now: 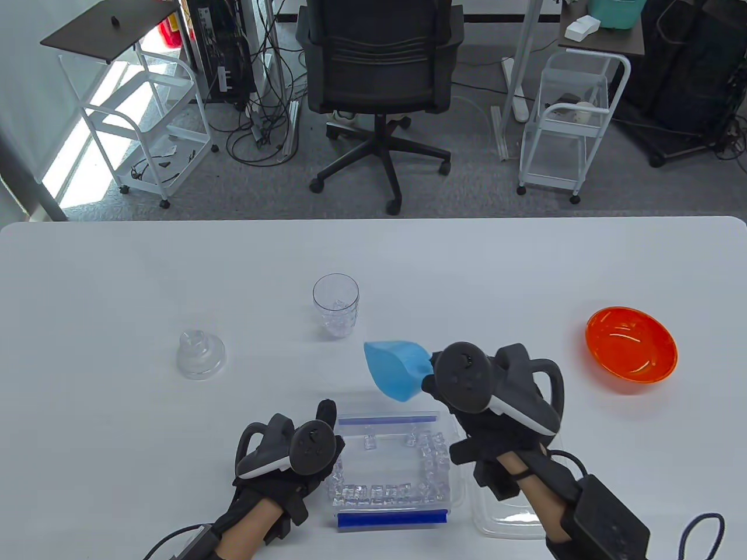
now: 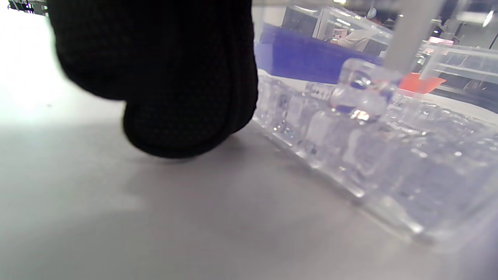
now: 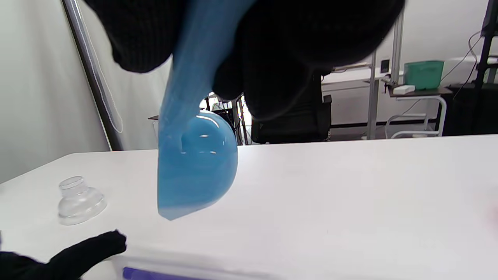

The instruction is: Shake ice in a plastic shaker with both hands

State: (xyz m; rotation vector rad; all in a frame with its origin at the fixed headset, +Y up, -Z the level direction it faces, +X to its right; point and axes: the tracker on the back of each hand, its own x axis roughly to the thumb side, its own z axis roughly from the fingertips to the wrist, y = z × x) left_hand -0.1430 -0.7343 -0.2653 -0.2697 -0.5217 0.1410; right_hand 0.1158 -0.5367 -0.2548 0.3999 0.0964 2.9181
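A clear plastic shaker cup (image 1: 335,304) stands upright mid-table with a few ice cubes at its bottom. Its clear domed lid (image 1: 201,353) sits apart to the left, also in the right wrist view (image 3: 79,200). A clear box of ice cubes (image 1: 392,468) with blue clips lies at the near edge. My right hand (image 1: 467,391) grips the handle of a blue scoop (image 1: 395,370), held tilted above the box's far edge; the scoop (image 3: 196,165) looks empty. My left hand (image 1: 297,449) rests against the box's left side, fingers (image 2: 175,97) on the table beside the box wall (image 2: 342,155).
An orange bowl (image 1: 631,350) sits at the right of the table. The box's clear lid (image 1: 508,516) lies to the right of the box, under my right forearm. An office chair and white carts stand beyond the table's far edge.
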